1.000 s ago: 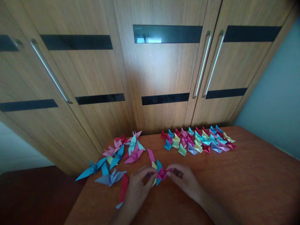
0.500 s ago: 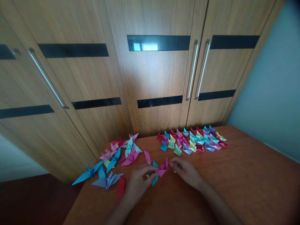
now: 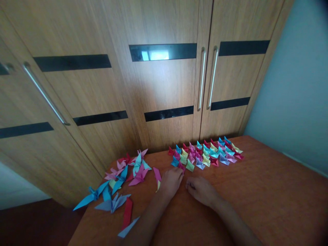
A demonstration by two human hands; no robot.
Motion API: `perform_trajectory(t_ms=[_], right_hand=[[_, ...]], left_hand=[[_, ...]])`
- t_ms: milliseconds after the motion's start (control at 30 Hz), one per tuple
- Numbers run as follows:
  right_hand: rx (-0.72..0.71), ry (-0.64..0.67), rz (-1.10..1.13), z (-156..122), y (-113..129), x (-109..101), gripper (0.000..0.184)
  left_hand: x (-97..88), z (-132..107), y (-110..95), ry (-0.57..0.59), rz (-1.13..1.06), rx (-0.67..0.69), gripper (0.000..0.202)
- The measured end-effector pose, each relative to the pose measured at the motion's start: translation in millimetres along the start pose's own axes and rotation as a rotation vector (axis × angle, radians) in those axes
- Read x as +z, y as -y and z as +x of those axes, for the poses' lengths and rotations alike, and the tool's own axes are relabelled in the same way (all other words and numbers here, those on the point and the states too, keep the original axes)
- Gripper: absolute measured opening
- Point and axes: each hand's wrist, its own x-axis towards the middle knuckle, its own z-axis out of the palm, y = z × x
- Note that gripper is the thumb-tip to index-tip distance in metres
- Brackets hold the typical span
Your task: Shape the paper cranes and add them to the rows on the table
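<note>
My left hand (image 3: 172, 180) reaches to the near left end of the rows of small folded paper boats (image 3: 214, 161). Its fingertips are closed on a pink paper boat (image 3: 181, 166), partly covered by them, beside a light green one (image 3: 190, 165). Just to the right, my right hand (image 3: 201, 188) rests low over the table with its fingers curled, and nothing shows in it. A pink folded strip (image 3: 157, 174) lies left of my left hand, and a pale yellow paper piece shows beside it, partly hidden by that hand.
Several paper cranes lie on the left, including a blue crane (image 3: 93, 194), a lavender crane (image 3: 112, 204) and a pink crane (image 3: 139, 176). A red folded strip (image 3: 127, 212) is near my left forearm. Wooden cupboard doors (image 3: 166, 131) stand behind the brown table (image 3: 263, 191).
My left hand has carried the pink boat up and away to the front row of boats. My right hand has stayed close by, its fingers now more curled. The view has shifted slightly.
</note>
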Motion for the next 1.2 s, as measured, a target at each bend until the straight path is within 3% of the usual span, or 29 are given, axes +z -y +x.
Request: perform_trajectory(t_ms=[433,633,767,900,1033,1100,1200], right_hand=[[0.003,0.010,-0.028,1,-1,1,0.020],[-0.005,0.000,-0.040,1,-1,1,0.020],[0.013,0.007,-0.029,-1,0,-1,0.020],[0.034,0.024,-0.047,-5,7,-2,0.017],[0.006,0.043,-0.019,-6,19,8,0.014],[-0.003,0.043,-0.025,-5,27,15,0.014],[-0.013,0.036,-0.059,-3,37,23,0.012]], left_hand=[[3.9,8,-9,0.041,0.039,-0.018,0.019],[-12.4,-2,-10,0.023,0.004,-0.024,0.022],[-34.3,-41,9,-0.092,-0.079,-0.029,0.027],[-50.1,-117,38,-0.183,-0.085,-0.084,0.023],[-48.2,-186,58,-0.179,0.044,-0.093,0.023],[-44.5,-203,63,-0.170,0.080,-0.087,0.025],[-41.9,-205,65,-0.144,0.097,-0.077,0.027]])
